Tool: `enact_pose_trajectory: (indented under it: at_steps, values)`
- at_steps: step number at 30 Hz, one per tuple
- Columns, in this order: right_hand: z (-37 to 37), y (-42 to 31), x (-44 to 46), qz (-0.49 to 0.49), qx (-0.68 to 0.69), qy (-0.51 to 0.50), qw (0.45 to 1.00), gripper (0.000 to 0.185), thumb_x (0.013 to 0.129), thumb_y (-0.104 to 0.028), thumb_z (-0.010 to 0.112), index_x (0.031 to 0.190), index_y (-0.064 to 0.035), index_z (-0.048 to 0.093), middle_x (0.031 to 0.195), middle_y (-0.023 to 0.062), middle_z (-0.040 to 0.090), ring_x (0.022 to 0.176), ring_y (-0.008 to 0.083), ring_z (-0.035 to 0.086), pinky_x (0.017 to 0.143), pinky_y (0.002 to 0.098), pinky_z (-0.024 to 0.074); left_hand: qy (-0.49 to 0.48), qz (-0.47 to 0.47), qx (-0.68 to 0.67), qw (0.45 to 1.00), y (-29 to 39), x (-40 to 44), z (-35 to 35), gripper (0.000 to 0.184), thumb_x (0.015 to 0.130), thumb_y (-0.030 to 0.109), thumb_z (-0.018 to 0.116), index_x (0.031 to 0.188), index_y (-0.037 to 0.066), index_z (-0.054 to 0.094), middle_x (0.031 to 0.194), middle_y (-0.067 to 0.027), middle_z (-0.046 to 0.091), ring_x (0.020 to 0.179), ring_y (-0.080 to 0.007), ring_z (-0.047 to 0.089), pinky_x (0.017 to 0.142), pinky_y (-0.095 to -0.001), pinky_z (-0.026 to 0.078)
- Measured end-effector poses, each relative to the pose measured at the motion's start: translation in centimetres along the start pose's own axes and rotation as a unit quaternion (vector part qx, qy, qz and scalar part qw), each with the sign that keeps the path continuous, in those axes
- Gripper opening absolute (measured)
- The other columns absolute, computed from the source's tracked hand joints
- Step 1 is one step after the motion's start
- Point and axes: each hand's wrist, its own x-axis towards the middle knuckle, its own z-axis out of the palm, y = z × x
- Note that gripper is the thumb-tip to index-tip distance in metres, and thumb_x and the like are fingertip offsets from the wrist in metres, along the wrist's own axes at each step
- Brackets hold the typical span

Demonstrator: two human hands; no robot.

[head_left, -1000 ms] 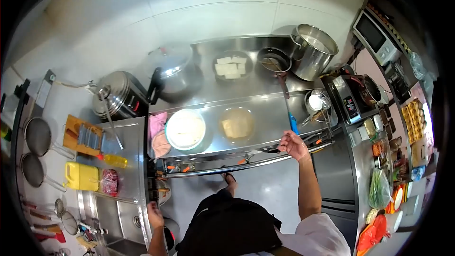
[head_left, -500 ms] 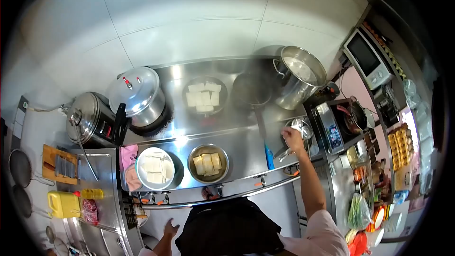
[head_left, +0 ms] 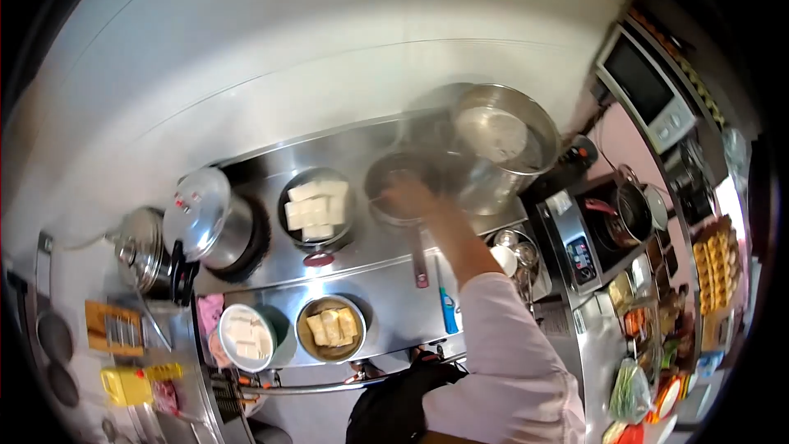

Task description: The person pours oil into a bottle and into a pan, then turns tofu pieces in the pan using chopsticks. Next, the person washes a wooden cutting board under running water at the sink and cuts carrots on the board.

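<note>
My right hand (head_left: 403, 194) reaches over the dark pan (head_left: 382, 212) on the steel stove; its fingers are blurred, so I cannot tell what they hold. The pan's reddish-brown handle (head_left: 420, 267) points toward me. Left of it, white blocks (head_left: 316, 210) lie in a dark round pan. Nearer me, a metal bowl (head_left: 360, 342) holds yellowish fried pieces (head_left: 332, 327), and a pale green-rimmed bowl (head_left: 265, 362) holds more white blocks. My left hand is out of view.
A tall steel pot (head_left: 538, 136) stands right of the pan. On the left are a pressure cooker (head_left: 226, 226) and a yellow jug (head_left: 123, 386). A blue lighter (head_left: 449, 311) lies near the front edge. An induction cooker (head_left: 579, 259) sits at the right.
My right hand has moved from the utensil container leftward and forward to over the dark pan. My left hand has left the view. The camera view has shifted and tilted.
</note>
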Motion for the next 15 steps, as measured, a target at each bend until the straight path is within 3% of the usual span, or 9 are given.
enact_pose_trajectory:
  at_steps: [1,2,4,5,7,9,12,13,15]
  values:
    - [-0.2,-0.5,0.1,-0.034,0.006,0.008,0.999,0.033,0.085,-0.017,0.063,0.116,-0.0268,0.07,0.133,0.0128,0.051,0.116,0.0384,0.059,0.097,0.049,0.0503,-0.004,0.005,0.014,1.0,0.9,0.0,1.0,0.054,0.084,0.035,0.064,0.128,0.006,0.055,0.118,-0.0067,0.06,0.105,-0.0224,0.056,0.09,-0.0548,0.041]
    - [-5.2,-3.1,-0.8,-0.031,-0.058,-0.1,0.993,0.025,0.085,-0.02,0.064,0.108,-0.021,0.074,0.131,0.0125,0.052,0.121,0.0363,0.055,0.1,0.0476,0.0487,-0.007,0.008,0.024,1.0,1.7,0.1,1.9,0.054,0.084,0.035,0.064,0.129,0.005,0.055,0.118,-0.0069,0.06,0.105,-0.0226,0.056,0.09,-0.0542,0.041]
    - [-4.7,-2.8,-0.7,-0.038,0.05,-0.063,0.996,0.018,0.085,-0.024,0.067,0.098,-0.0135,0.074,0.128,0.0107,0.053,0.127,0.0343,0.049,0.098,0.046,0.049,-0.01,0.014,0.042,0.999,3.0,0.1,3.1,0.054,0.084,0.033,0.064,0.129,0.005,0.055,0.119,-0.0073,0.06,0.106,-0.023,0.056,0.091,-0.0531,0.042]
    - [-1.4,-1.6,0.8,-0.073,0.058,0.016,0.996,0.018,0.085,-0.024,0.068,0.097,-0.0117,0.074,0.124,0.0118,0.055,0.123,0.0352,0.052,0.095,0.0458,0.0497,-0.012,0.02,0.051,0.998,3.7,0.1,3.6,0.054,0.084,0.032,0.064,0.129,0.005,0.055,0.119,-0.0075,0.06,0.107,-0.0231,0.056,0.092,-0.0526,0.042]
    - [0.0,-0.6,0.7,-0.045,0.123,0.124,0.984,0.021,0.086,-0.025,0.067,0.101,-0.0119,0.072,0.114,0.012,0.061,0.113,0.0347,0.058,0.091,0.0452,0.0508,-0.014,0.027,0.063,0.998,4.3,0.1,4.1,0.054,0.084,0.031,0.064,0.13,0.004,0.055,0.12,-0.0079,0.06,0.108,-0.0235,0.056,0.093,-0.0515,0.042]
    - [-4.0,-2.2,-1.9,0.08,0.237,0.184,0.95,0.025,0.089,-0.027,0.062,0.109,-0.0162,0.071,0.103,0.0102,0.07,0.101,0.0319,0.064,0.089,0.0445,0.0514,-0.013,0.035,0.075,0.996,4.6,0.5,4.1,0.054,0.084,0.029,0.064,0.13,0.004,0.055,0.121,-0.0083,0.06,0.109,-0.0239,0.057,0.094,-0.0504,0.042]
    - [-2.9,-0.6,-2.3,0.144,0.269,0.18,0.935,0.029,0.083,-0.024,0.067,0.11,-0.0142,0.071,0.104,0.0132,0.069,0.096,0.0359,0.065,0.086,0.044,0.0523,-0.01,0.051,0.084,0.995,4.8,0.8,3.5,0.053,0.084,0.027,0.064,0.13,0.003,0.054,0.122,-0.0089,0.06,0.111,-0.0244,0.057,0.095,-0.0487,0.043]
    - [-0.5,0.5,-2.0,0.122,0.268,0.244,0.924,0.031,0.08,-0.027,0.069,0.109,-0.0161,0.071,0.103,0.0128,0.07,0.098,0.0342,0.066,0.086,0.0448,0.0523,-0.008,0.056,0.083,0.995,4.7,0.7,3.0,0.053,0.084,0.026,0.065,0.131,0.003,0.054,0.122,-0.0091,0.06,0.111,-0.0246,0.057,0.096,-0.0482,0.043]
    - [-2.7,-0.3,-3.9,0.202,0.268,0.152,0.93,0.029,0.078,-0.038,0.072,0.095,-0.0148,0.077,0.093,0.0134,0.073,0.091,0.0333,0.07,0.086,0.0432,0.0546,0.004,0.078,0.065,0.995,3.9,1.2,0.8,0.053,0.084,0.024,0.065,0.131,0.002,0.054,0.123,-0.0096,0.06,0.112,-0.0249,0.057,0.097,-0.0471,0.043]
